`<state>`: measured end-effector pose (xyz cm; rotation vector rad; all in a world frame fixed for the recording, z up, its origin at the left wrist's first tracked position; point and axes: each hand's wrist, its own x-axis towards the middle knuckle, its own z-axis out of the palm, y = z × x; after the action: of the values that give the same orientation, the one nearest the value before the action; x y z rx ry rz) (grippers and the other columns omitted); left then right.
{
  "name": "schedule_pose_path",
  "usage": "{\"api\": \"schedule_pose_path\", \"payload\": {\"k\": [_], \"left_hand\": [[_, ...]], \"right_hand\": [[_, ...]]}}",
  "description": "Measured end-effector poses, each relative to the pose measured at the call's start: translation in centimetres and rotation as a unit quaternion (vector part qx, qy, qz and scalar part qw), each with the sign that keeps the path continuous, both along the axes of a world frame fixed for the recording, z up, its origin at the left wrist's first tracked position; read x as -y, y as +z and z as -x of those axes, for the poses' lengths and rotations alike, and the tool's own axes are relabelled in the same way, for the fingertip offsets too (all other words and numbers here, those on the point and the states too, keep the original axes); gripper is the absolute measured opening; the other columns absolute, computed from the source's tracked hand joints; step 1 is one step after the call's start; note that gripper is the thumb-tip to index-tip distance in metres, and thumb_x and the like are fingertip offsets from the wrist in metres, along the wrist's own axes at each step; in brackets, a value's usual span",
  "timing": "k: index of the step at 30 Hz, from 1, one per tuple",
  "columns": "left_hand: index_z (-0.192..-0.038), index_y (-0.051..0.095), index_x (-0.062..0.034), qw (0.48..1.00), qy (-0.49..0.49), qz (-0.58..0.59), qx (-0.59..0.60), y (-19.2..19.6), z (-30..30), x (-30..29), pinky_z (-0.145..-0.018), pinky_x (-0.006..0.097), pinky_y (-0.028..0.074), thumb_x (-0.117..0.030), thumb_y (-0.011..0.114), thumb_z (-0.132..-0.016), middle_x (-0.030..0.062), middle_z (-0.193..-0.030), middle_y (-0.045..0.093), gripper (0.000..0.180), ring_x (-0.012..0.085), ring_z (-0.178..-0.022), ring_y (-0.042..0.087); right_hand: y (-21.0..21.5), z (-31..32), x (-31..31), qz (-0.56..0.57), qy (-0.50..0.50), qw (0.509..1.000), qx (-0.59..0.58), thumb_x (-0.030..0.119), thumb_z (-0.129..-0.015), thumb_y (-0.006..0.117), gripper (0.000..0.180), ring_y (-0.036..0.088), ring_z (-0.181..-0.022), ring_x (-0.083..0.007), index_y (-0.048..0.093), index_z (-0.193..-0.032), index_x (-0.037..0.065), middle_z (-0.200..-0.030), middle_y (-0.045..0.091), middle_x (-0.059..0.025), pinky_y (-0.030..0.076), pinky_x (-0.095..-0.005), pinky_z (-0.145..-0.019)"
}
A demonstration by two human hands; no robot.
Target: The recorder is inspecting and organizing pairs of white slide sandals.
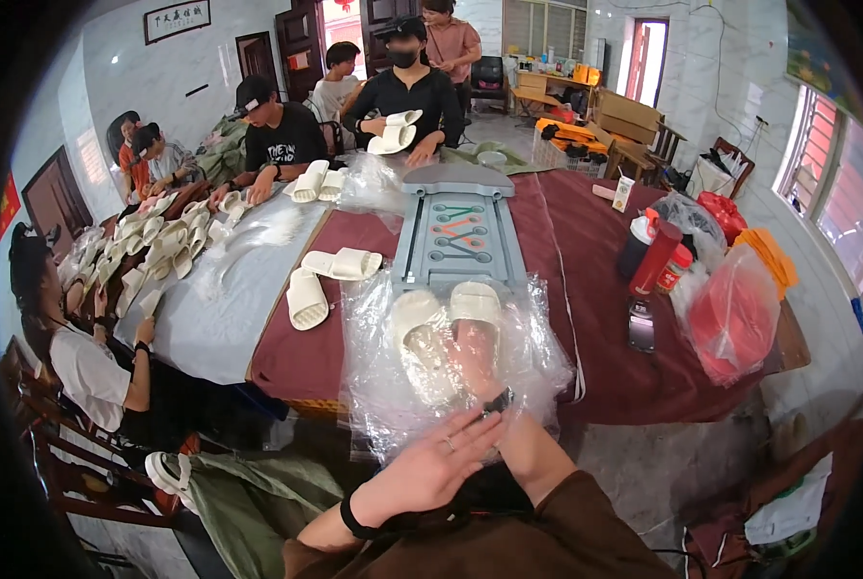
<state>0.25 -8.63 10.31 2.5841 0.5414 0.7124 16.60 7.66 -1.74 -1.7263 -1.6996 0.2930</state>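
A clear plastic bag [373, 357] lies on the table in front of me with a pair of cream slippers in it. My right hand [478, 355] reaches inside the bag, its fingers hidden under the strap of the right slipper [476, 301]. Beside it, the left slipper [418, 333] lies in the same bag, sole down. My left hand [443, 455] is at the bag's near end, against my right wrist, with fingers stretched out and nothing seen in them. Another pair of cream slippers [333, 275] sits loose to the left of the bag.
A grey plastic board [412, 227] stands just beyond the bag. Clear bags [371, 183] and many slippers [151, 241] cover the far left, where several people work. On the right are a phone [641, 326], a red bottle [655, 259] and a red bag [730, 318].
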Motion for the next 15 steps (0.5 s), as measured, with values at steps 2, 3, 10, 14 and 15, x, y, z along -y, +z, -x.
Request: {"api": "schedule_pose_path", "payload": {"k": [2,3,10,14,15], "left_hand": [[-0.150,0.049,-0.0041,0.999,0.042,0.005,0.015,-0.4,1.0,-0.7,-0.119,0.050,0.035,-0.009,0.067,-0.089,0.0199,-0.154,0.047,0.063,0.0425,-0.146,0.040],[-0.151,0.048,-0.0054,0.997,0.062,0.013,0.038,-0.6,1.5,-0.6,-0.118,0.051,0.035,-0.014,0.072,-0.087,0.0214,-0.157,0.043,0.068,0.0440,-0.147,0.037],[-0.153,0.046,-0.0134,0.979,0.199,0.049,-0.001,-3.8,4.3,0.2,-0.116,0.052,0.037,-0.021,0.077,-0.086,0.0244,-0.162,0.031,0.074,0.0478,-0.147,0.033],[-0.151,0.049,-0.0171,0.970,0.219,0.106,-0.005,-5.9,5.6,-0.5,-0.111,0.049,0.044,-0.002,0.064,-0.086,0.0249,-0.161,0.033,0.069,0.0467,-0.138,0.046],[-0.151,0.050,-0.0157,0.965,0.231,0.125,0.023,-6.3,5.8,-0.5,-0.109,0.048,0.046,0.001,0.061,-0.085,0.0250,-0.161,0.033,0.069,0.0464,-0.134,0.049]], "right_hand": [[-0.3,1.5,0.6,-0.027,-0.001,0.998,0.056,0.037,-0.100,0.058,0.053,0.053,-0.123,-0.0503,0.053,-0.138,0.000,-0.134,0.056,-0.0299,0.039,-0.0610,-0.104],[-0.5,2.0,2.3,-0.075,0.036,0.996,-0.027,0.035,-0.098,0.062,0.057,0.046,-0.130,-0.0509,0.051,-0.141,-0.001,-0.138,0.051,-0.0306,0.037,-0.0587,-0.109],[3.3,-3.9,12.5,-0.058,0.179,0.971,0.150,0.028,-0.088,0.075,0.066,0.041,-0.136,-0.0474,0.051,-0.144,0.004,-0.148,0.046,-0.0244,0.034,-0.0519,-0.115],[5.1,-8.0,16.1,0.008,0.248,0.956,0.157,0.032,-0.090,0.074,0.063,0.044,-0.136,-0.0451,0.053,-0.142,0.004,-0.147,0.048,-0.0249,0.037,-0.0509,-0.114],[5.5,-8.8,16.9,0.075,0.274,0.944,0.167,0.034,-0.091,0.073,0.062,0.045,-0.136,-0.0441,0.053,-0.142,0.004,-0.147,0.048,-0.0252,0.037,-0.0506,-0.114]]}}
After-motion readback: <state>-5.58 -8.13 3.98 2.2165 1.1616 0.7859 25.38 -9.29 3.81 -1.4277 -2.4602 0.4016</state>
